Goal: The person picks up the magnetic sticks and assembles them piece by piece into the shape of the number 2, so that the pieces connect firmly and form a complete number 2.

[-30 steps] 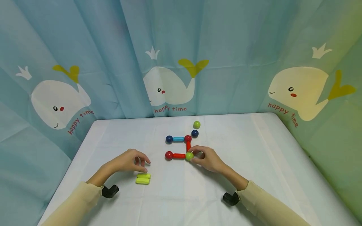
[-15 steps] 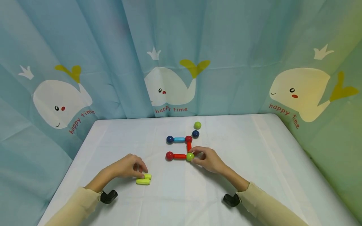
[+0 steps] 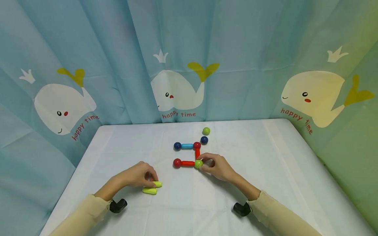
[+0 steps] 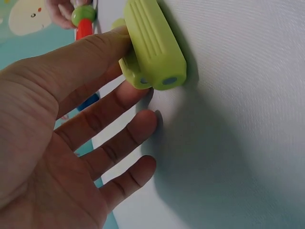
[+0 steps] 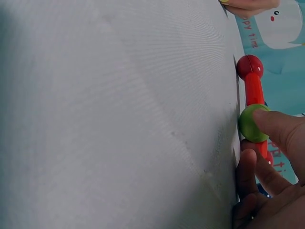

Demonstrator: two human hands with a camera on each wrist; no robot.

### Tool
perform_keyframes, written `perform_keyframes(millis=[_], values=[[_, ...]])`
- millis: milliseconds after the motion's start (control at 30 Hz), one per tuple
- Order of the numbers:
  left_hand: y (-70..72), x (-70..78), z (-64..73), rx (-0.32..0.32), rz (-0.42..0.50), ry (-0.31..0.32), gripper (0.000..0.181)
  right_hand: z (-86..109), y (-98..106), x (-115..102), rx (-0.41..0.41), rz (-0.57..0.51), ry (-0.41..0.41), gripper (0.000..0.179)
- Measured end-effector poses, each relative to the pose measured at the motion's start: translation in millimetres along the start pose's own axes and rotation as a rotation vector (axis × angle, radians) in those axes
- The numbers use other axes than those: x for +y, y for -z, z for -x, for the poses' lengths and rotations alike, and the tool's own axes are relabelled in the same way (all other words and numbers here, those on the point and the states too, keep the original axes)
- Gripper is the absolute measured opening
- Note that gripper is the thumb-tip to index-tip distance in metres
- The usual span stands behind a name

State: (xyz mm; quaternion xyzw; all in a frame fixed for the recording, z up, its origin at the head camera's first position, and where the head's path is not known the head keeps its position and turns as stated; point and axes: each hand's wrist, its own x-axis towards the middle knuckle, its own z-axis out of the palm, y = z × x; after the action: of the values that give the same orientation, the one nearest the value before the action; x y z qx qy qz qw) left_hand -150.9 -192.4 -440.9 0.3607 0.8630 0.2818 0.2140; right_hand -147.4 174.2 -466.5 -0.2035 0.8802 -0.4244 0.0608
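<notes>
My left hand pinches the farther of two yellow-green magnetic rods between thumb and index finger. The nearer yellow-green rod lies against it on the cloth. With thumb and fingers, my right hand holds a green ball at the corner of a joined shape. From that ball a red rod runs left to a red ball. Another red rod leads back to a second red ball, then a light blue rod and a dark blue ball.
Behind the shape, a loose dark blue ball and a loose green ball sit on the white-covered table. A blue curtain with whale prints hangs along the table's back and sides.
My left hand has come down onto the yellow-green rods, taken the farther one and shifted it slightly right. The nearer rod has turned a little. My right hand stays on the green ball.
</notes>
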Motion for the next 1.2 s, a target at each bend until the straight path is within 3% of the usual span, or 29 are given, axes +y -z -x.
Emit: perform_keyframes(millis=[333, 533, 700, 933, 1067, 1200], values=[[-4.5, 5.6, -8.5, 0.005, -0.006, 0.001, 0.004, 0.8, 0.4, -0.2, 0.003, 0.000, 0.004, 0.031], [-9.4, 10.3, -14.7, 0.113, 0.081, 0.038, 0.003, 1.1, -0.6, 0.3, 0.006, 0.000, 0.004, 0.032], [-12.0, 17.3, -22.8, 0.211, 0.243, 0.152, 0.015, 1.8, 0.0, 0.0, 0.006, -0.001, 0.002, 0.031], [-23.1, 23.5, -36.2, 0.225, 0.472, 0.373, 0.021, 1.1, -0.2, 0.0, 0.006, -0.004, 0.006, 0.031], [-26.6, 28.0, -41.6, 0.225, 0.489, 0.466, 0.021, 1.1, 0.6, -0.2, 0.006, -0.006, 0.009, 0.031], [-28.4, 32.4, -45.4, 0.240, 0.472, 0.497, 0.020, 1.3, 1.3, -1.5, 0.006, -0.006, 0.002, 0.032]])
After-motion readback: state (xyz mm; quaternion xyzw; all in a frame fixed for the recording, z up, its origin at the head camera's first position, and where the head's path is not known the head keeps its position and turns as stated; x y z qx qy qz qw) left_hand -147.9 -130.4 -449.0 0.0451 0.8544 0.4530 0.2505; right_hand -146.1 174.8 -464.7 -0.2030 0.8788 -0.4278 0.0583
